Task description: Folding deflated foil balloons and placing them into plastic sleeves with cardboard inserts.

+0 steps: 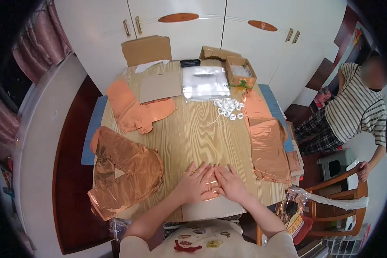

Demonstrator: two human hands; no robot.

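Note:
Both hands lie side by side at the near edge of the table, palms down. Flattened under my left hand (195,184) and my right hand (230,184) is a small folded piece of copper-coloured foil (211,185). Its shiny surface shows between my thumbs and fingers; the rest is hidden. The fingers of both hands are stretched out, pressing rather than gripping. Beneath my wrists, a pale flat sheet (210,209) lies along the table edge. To the left is a large flat foil balloon (131,165) with a triangular opening.
Another flat foil balloon (135,107) lies farther left, and stacked foil pieces (268,146) lie right. White ribbon rolls (228,107), clear plastic bags (205,81), a cardboard sheet (160,87) and a box (241,72) occupy the far side. A person (352,103) stands right, touching a wooden chair (337,206).

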